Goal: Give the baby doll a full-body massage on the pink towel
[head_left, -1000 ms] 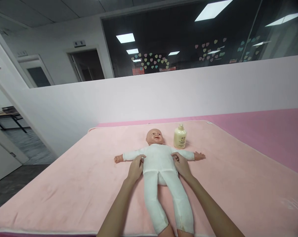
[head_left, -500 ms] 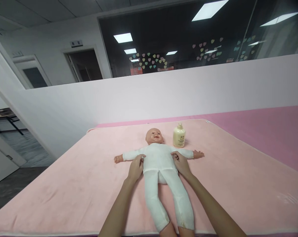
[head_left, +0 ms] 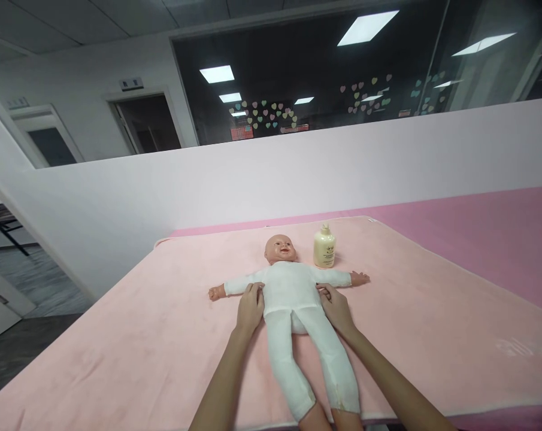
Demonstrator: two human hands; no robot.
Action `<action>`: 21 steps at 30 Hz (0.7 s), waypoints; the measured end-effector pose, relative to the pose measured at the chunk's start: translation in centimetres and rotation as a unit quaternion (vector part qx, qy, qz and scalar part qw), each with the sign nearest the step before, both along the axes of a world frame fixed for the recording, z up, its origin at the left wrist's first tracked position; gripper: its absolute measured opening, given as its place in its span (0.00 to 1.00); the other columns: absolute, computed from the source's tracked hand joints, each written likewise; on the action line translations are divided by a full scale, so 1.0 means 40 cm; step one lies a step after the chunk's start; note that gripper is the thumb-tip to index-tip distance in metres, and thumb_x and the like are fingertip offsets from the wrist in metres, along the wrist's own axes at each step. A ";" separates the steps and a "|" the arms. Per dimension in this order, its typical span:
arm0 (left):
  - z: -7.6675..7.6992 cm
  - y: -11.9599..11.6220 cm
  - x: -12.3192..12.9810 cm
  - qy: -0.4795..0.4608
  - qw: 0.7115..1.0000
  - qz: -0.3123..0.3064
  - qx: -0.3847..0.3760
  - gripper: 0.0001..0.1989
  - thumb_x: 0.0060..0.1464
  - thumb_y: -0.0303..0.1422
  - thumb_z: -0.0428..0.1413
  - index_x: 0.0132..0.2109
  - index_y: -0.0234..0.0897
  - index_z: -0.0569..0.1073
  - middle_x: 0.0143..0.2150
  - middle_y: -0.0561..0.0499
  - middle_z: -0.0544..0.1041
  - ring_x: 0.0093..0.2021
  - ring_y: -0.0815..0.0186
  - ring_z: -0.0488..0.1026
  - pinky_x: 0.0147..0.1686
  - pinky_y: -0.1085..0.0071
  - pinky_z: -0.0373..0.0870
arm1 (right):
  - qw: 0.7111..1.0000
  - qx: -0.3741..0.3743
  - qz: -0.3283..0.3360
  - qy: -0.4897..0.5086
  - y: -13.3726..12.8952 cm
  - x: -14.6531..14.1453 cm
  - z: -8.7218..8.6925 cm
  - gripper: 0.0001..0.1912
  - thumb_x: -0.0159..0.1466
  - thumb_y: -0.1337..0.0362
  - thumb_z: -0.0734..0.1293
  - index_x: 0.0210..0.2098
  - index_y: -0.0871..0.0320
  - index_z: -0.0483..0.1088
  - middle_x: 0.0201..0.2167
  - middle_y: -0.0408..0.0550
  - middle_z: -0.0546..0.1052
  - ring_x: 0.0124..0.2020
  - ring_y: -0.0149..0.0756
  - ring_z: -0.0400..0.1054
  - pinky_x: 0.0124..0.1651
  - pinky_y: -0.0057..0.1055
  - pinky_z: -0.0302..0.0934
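White-clad bald baby doll: face-up on soft pink cloth, arms outstretched.
Left hand: fingers curled against one flank; cannot tell if pinching.
Right hand: likewise, opposite flank.
Pale-yellow bottle: upright near the doll's head.

Open pink blanket outward of the left hand and right hand, doll's torso blocking the way between, outstretched doll arms crossing just ahead, bottle standing beyond the right.

A head camera overlooks the hands (facing forward).
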State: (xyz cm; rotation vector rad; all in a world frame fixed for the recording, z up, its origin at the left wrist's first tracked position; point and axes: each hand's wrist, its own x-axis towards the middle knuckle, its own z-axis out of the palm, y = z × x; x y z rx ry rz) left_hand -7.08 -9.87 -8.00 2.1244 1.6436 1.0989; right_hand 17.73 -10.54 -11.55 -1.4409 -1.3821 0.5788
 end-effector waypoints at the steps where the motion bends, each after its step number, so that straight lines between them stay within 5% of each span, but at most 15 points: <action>1: 0.002 -0.001 0.001 0.007 1.000 0.006 -0.007 0.13 0.57 0.26 0.42 0.45 0.37 0.69 0.42 0.44 0.73 0.42 0.60 0.70 0.42 0.65 0.65 | 1.000 -0.001 0.001 0.004 -0.011 0.000 0.000 0.16 0.58 0.60 0.55 0.39 0.56 0.70 0.35 0.47 0.76 0.36 0.38 0.70 0.40 0.34 0.61; 9: 0.023 -0.014 0.003 0.108 0.984 0.120 -0.074 0.15 0.61 0.36 0.43 0.36 0.37 0.72 0.34 0.48 0.76 0.34 0.62 0.71 0.31 0.70 0.58 | 0.999 -0.041 0.013 0.025 -0.056 0.016 -0.005 0.14 0.55 0.62 0.56 0.36 0.56 0.70 0.36 0.46 0.76 0.38 0.39 0.70 0.42 0.35 0.62; 15: 0.010 -0.015 -0.007 0.132 0.986 0.092 -0.035 0.18 0.62 0.35 0.42 0.35 0.36 0.75 0.38 0.46 0.77 0.40 0.60 0.71 0.38 0.67 0.60 | 0.997 -0.044 0.004 0.058 -0.048 0.025 -0.017 0.13 0.55 0.60 0.58 0.35 0.55 0.70 0.36 0.48 0.76 0.39 0.41 0.71 0.45 0.38 0.64; 18: 0.001 -0.027 -0.012 0.138 0.988 0.065 -0.009 0.16 0.61 0.32 0.42 0.38 0.36 0.75 0.42 0.45 0.76 0.43 0.60 0.71 0.42 0.66 0.61 | 0.985 -0.059 -0.010 0.161 -0.047 0.026 -0.013 0.13 0.54 0.61 0.60 0.37 0.56 0.70 0.37 0.49 0.76 0.39 0.42 0.72 0.46 0.41 0.66; 21: -0.007 -0.045 -0.015 0.131 0.990 0.052 -0.004 0.15 0.60 0.32 0.43 0.39 0.37 0.76 0.42 0.45 0.76 0.44 0.60 0.70 0.44 0.65 0.63 | 0.938 -0.057 -0.011 0.342 -0.045 0.031 -0.002 0.14 0.51 0.64 0.65 0.39 0.58 0.68 0.40 0.50 0.76 0.40 0.40 0.73 0.50 0.39 0.67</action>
